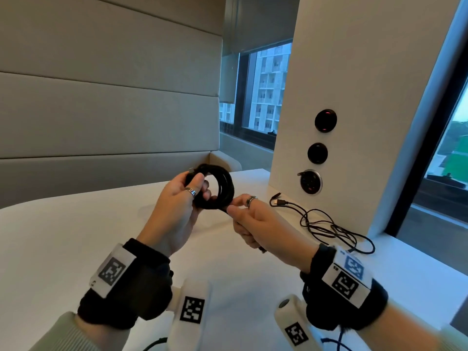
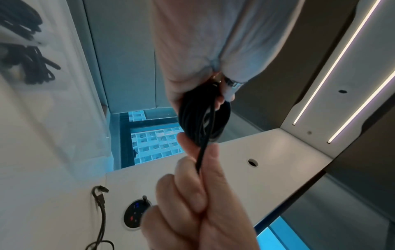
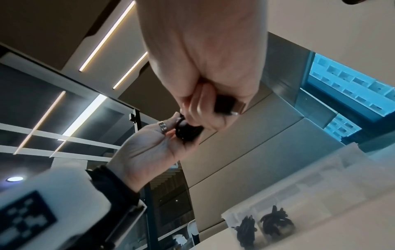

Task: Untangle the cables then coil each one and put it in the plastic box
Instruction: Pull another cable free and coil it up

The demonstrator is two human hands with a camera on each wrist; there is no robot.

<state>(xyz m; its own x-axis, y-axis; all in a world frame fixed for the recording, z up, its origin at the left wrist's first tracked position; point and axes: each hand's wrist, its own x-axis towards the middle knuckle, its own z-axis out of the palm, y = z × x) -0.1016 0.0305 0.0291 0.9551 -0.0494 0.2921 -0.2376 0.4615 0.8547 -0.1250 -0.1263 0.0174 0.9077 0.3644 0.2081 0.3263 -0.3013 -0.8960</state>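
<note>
My left hand (image 1: 188,196) grips a thick black cable wound into a round coil (image 1: 222,188), held up above the white table (image 1: 63,236). My right hand (image 1: 240,211) pinches that cable's loose tail just below the coil, with its plug (image 3: 226,104) tucked in the fist. The left wrist view shows the coil (image 2: 203,115) with the tail running down into my right fist (image 2: 203,194). A thin black cable (image 1: 329,224) lies loose and tangled on the table to the right. The clear plastic box (image 3: 320,177) stands on the table and holds two coiled black cables (image 3: 275,219).
A white pillar (image 1: 354,97) with three round black sockets (image 1: 317,153) rises at the table's right rear, right beside the loose cable. Padded wall panels (image 1: 101,110) close off the back. Bits of a black cable (image 1: 154,343) and a blue cable (image 1: 334,343) show at the near edge.
</note>
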